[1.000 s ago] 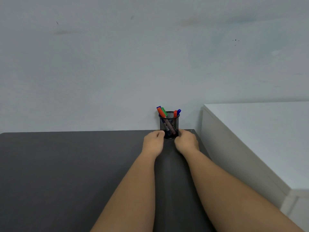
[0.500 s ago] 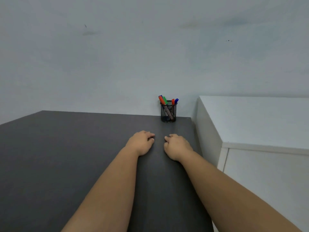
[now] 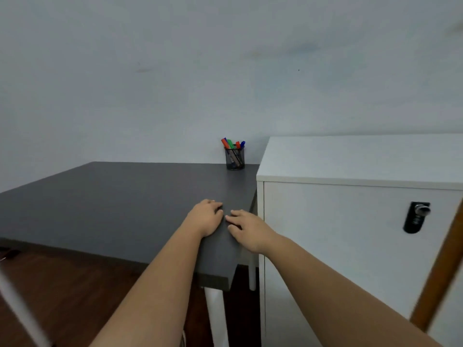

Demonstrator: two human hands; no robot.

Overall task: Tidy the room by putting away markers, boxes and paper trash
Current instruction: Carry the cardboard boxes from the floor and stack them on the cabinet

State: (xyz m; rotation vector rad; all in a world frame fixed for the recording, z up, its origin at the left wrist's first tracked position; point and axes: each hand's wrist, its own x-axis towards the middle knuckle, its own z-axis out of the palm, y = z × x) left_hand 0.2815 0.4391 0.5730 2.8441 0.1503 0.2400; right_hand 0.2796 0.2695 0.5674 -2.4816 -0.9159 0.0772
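A black mesh pen cup [image 3: 235, 159] stands at the far right corner of the dark grey table [image 3: 112, 196], against the wall. Several markers [image 3: 233, 144] with orange, green and blue caps stick out of it. My left hand [image 3: 206, 216] and my right hand [image 3: 244, 227] hover side by side over the table's near right part, well short of the cup. Both hands hold nothing, with fingers loosely curled and slightly apart.
A white cabinet [image 3: 350, 221] stands right beside the table, with a black lock [image 3: 416, 216] on its front. A brown wooden strip [image 3: 441, 266] leans at the far right. Dark wooden floor [image 3: 62, 284] shows below the table's front edge.
Both hands let go of the pen cup and drew back toward me. The view pulled away from the table, so the table's front edge, the floor and the cabinet front now show.
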